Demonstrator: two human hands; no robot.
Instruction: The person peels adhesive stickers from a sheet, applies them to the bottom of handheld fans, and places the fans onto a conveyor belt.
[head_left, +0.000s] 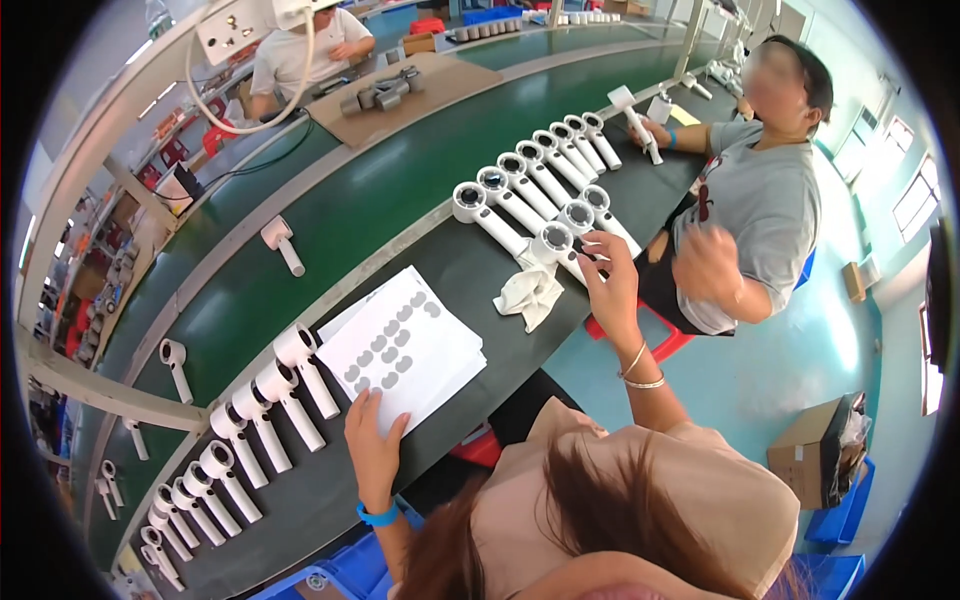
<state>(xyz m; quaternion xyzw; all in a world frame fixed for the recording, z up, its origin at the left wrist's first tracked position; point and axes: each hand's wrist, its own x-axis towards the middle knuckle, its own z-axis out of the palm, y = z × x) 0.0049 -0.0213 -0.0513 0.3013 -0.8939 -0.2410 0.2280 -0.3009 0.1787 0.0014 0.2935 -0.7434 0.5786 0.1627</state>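
My left hand point(374, 447) rests with its fingers apart on the lower edge of a stack of white sheets point(440, 365). Rows of grey, bean-shaped stickers point(403, 338) sit on the top sheet. My right hand point(612, 285) is raised with thumb and forefinger nearly together, next to the round head of a white handheld fan point(555, 238). A small dark bit shows at those fingertips, too small to name. Below that fan's head lies a crumpled white cloth point(528, 297). Two more fans point(578, 214) lie just beyond my right hand.
Rows of white fans line the bench at left point(268, 430) and right point(515, 215). Single fans point(283, 245) lie on the green conveyor belt point(350, 215). At right a co-worker point(760, 190) holds a fan point(640, 128); another person point(300, 60) sits across the belt.
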